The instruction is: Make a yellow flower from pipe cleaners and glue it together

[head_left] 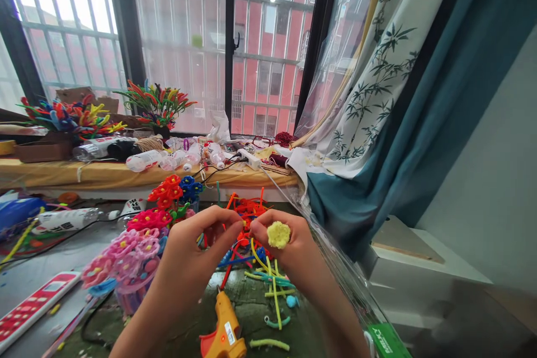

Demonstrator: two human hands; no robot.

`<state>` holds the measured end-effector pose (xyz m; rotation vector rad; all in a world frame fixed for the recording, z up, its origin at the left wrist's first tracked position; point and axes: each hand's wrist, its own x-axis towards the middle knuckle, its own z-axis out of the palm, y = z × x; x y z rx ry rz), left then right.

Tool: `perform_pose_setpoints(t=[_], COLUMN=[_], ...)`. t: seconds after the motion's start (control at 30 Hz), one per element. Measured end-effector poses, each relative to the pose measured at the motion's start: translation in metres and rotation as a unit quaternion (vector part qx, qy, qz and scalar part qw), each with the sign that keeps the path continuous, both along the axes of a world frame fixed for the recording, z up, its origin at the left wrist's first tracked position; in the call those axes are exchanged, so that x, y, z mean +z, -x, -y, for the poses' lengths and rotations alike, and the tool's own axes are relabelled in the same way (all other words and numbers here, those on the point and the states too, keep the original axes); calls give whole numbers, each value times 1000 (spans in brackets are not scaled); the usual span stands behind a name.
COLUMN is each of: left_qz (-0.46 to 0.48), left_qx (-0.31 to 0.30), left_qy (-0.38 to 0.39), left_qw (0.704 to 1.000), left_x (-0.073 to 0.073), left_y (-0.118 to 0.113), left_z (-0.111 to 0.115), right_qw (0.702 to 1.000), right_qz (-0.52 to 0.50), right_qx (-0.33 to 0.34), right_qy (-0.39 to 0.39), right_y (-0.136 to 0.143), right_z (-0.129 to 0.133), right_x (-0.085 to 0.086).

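Sitting in the crook of the right hand [298, 246], between thumb and forefinger, a fuzzy yellow flower [278, 234] faces the camera, held by that curled hand. The left hand [184, 249] brings thumb and forefinger close together just beside the right fingertips; whether they pinch anything, I cannot tell. Below lie an orange glue gun [227, 327] and loose fuzzy sticks [275, 296].

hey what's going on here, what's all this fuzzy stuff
A person's right hand holds a yellow fuzzy piece; the left hand is close by, its fingertip contents unclear. Below them, an orange glue gun and loose fuzzy stems lie on the table, with pink fuzzy flowers beyond the left forearm.
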<state>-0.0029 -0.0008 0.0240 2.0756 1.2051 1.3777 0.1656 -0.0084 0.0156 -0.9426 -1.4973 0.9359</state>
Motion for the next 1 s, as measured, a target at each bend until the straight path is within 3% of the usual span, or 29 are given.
perform_pose_setpoints(t=[0.4, 0.87, 1.0], left_qz=[-53, -79, -169], left_qx=[-2, 19, 74], left_qy=[-63, -101, -43], left_qw=[997, 992, 982], left_x=[1, -3, 0], left_y=[-6, -5, -2], left_z=[0, 0, -2], right_qw=[1000, 1000, 1000], right_qz=[-18, -21, -19], right_qx=[2, -6, -15], right_qy=[24, -10, -3], right_y=[1, 1, -2], right_z=[-3, -6, -8], right_x=[0, -3, -6])
